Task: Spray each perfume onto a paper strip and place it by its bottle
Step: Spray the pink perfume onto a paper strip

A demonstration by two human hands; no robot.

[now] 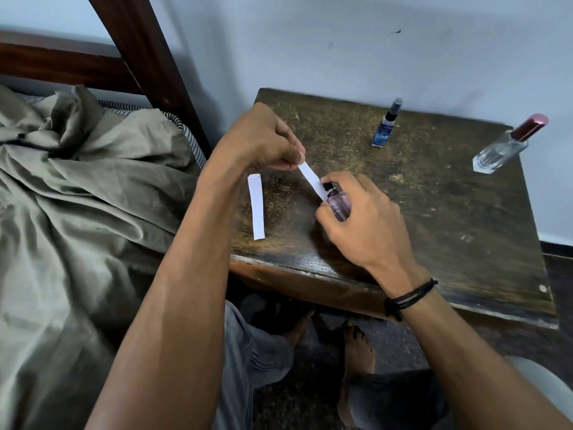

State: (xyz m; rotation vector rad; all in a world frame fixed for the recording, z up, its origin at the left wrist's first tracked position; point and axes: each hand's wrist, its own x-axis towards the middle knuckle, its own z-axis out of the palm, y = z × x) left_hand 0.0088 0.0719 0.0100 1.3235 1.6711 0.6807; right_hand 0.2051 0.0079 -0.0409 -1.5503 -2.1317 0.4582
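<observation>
Spraying step: left hand pinches a paper strip at the nozzle of the purple bottle gripped by the right hand (next, probably: press the pump).

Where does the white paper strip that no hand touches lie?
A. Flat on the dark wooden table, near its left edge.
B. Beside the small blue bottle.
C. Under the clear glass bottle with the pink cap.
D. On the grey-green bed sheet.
A: the loose white paper strip lies flat near the left edge of the dark wooden table, apart from the small blue bottle.
</observation>
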